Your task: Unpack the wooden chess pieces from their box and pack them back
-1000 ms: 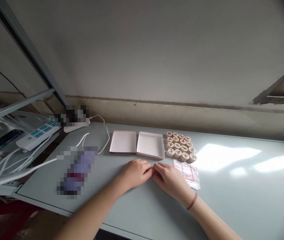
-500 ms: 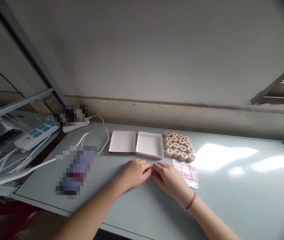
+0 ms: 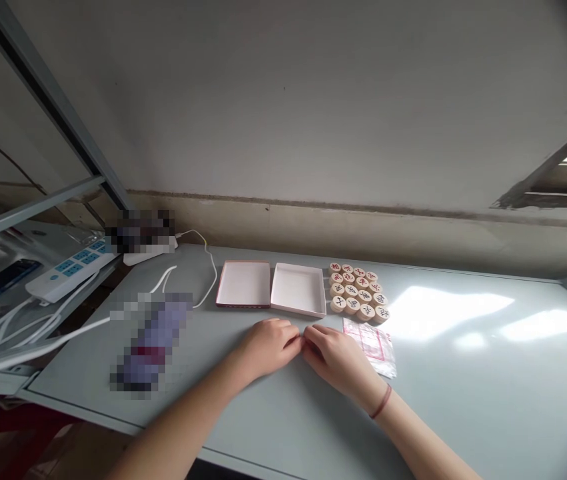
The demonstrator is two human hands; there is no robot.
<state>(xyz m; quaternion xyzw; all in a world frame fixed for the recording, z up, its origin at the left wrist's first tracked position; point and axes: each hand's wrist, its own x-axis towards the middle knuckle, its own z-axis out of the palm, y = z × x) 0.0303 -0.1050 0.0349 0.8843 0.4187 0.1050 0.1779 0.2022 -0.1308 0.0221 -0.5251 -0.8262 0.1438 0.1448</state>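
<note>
Grey tabletop (image 3: pixel 468 400): curled left hand (image 3: pixel 269 347) faces right hand (image 3: pixel 338 358).

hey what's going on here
A person's left hand and right hand rest close together on the grey table, fingers curled; neither visibly holds anything. Beyond them, two shallow open box halves lie side by side with nothing inside. To their right, round wooden pieces sit in a four-by-four block, red-marked ones at the back, dark-marked in front. A clear packet with red lines lies beside the right hand, partly hidden by it.
</note>
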